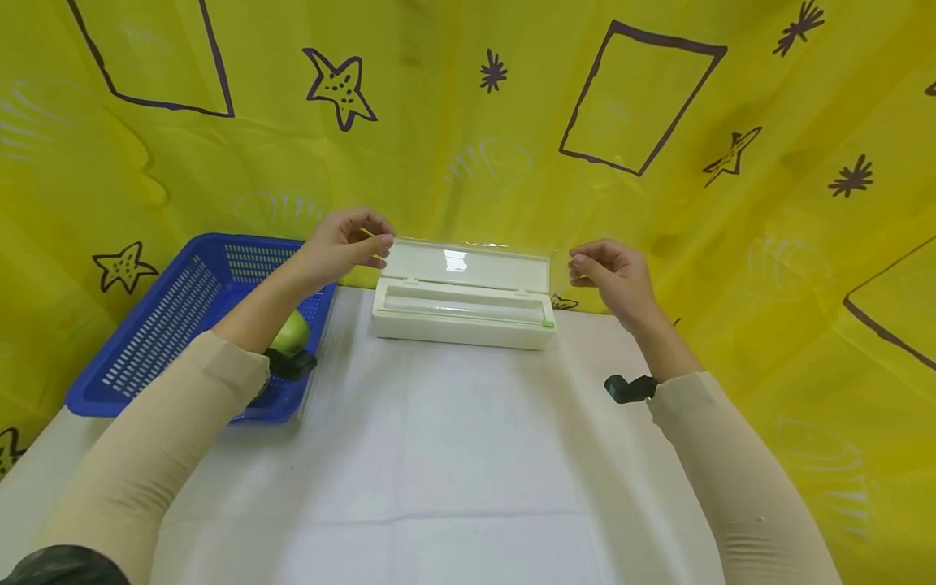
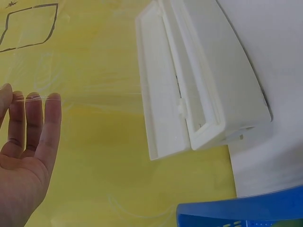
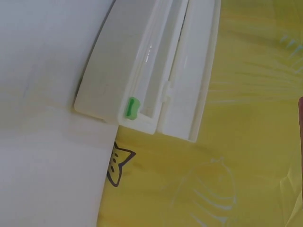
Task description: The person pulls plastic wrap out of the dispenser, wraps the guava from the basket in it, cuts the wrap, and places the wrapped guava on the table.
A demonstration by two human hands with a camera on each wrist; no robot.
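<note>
A long white cling film dispenser [image 1: 464, 321] lies on the table with its lid [image 1: 468, 266] raised at the back. A green slider [image 3: 132, 109] sits at the right end of its slot. Clear cling film [image 2: 102, 97], faint with glints, stretches above and behind the raised lid. My left hand [image 1: 349, 242] pinches its edge between thumb and fingertips, just left of the lid. To the right of the lid, my right hand [image 1: 613, 272] pinches the film's other side, thumb against curled fingers. Only a sliver of that hand appears in the right wrist view.
A blue plastic basket [image 1: 164, 333] stands at the left, under my left forearm, with a round green fruit [image 1: 292, 333] inside. White cloth [image 1: 439, 439] covers the table. Close behind its back edge hangs a yellow patterned curtain [image 1: 417, 146].
</note>
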